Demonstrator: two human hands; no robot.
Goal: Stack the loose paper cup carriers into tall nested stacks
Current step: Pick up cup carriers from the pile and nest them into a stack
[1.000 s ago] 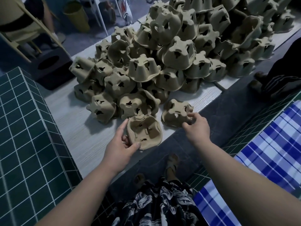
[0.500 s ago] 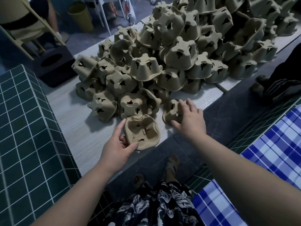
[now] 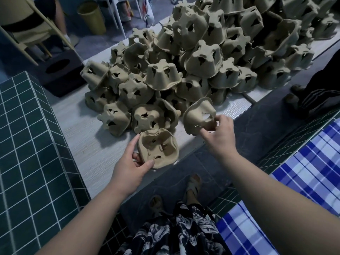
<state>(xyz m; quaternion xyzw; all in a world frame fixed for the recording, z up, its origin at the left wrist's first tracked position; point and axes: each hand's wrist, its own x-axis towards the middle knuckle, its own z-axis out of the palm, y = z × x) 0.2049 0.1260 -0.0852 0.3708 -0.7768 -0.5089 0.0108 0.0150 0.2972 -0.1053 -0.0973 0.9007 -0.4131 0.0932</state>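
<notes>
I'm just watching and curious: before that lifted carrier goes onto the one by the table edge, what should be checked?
1. Right hand grips the lifted carrier: ok.
2. Left hand steadies the bottom carrier: ok.
3. Bottom carrier's hollow faces up: ok.
4. Lifted carrier turned the same way as the bottom one: not ok, it is tilted.
5. Bottom carrier fully on the table: not ok, it overhangs the edge.
6. Lifted carrier undamaged: cannot tell.
</notes>
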